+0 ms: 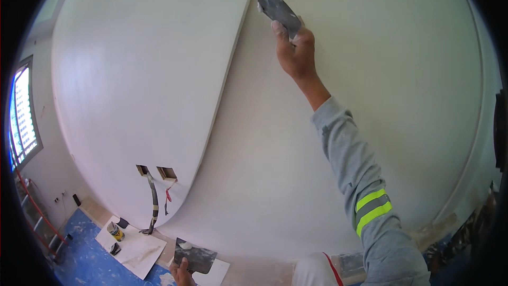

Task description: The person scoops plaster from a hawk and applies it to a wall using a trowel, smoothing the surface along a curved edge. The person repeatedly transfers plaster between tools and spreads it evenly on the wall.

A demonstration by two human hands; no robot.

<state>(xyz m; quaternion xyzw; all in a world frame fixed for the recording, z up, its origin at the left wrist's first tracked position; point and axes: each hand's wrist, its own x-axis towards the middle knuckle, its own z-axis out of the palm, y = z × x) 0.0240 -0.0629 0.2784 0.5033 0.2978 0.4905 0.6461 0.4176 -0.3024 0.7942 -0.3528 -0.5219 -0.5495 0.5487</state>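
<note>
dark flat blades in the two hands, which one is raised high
The blade in the right hand, near the top of the view beside the edge of the white panel; the other blade, in the left hand, is low, near the bottom.

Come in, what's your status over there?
Right hand raised, gripping broad blade. Left hand low, holding dark plate with white paste. Cable hanging from wall panel, lower left.
</note>
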